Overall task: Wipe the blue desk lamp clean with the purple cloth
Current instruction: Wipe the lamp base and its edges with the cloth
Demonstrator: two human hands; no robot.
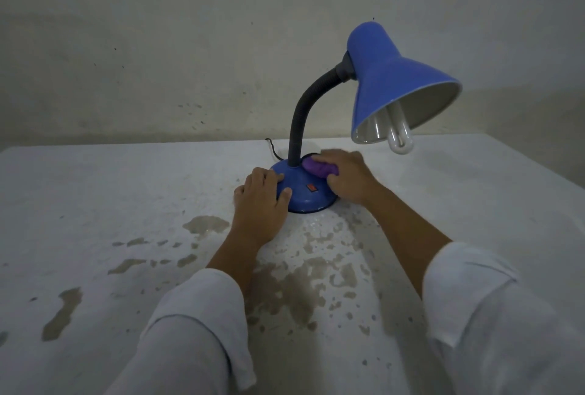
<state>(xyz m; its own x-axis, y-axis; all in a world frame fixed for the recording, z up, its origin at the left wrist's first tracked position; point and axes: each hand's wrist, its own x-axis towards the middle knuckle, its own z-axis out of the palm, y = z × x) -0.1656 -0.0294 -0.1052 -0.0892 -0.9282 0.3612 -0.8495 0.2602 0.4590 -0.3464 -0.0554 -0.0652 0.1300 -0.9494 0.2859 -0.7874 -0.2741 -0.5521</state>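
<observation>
The blue desk lamp stands on a white table, its round base (304,193) carrying a red switch. A black flexible neck (304,113) curves up to the blue shade (392,84), which tilts right with a white bulb showing inside. My left hand (261,201) lies flat on the base's left side, thumb and fingers on the blue surface. My right hand (346,178) presses the bunched purple cloth (319,168) onto the base's right top, close to the neck. Most of the cloth is hidden under my fingers.
The white table (95,204) has worn brownish patches near its front and middle. A black cord (271,149) trails from behind the base toward the grey wall. The shade overhangs the table to the right of my right hand.
</observation>
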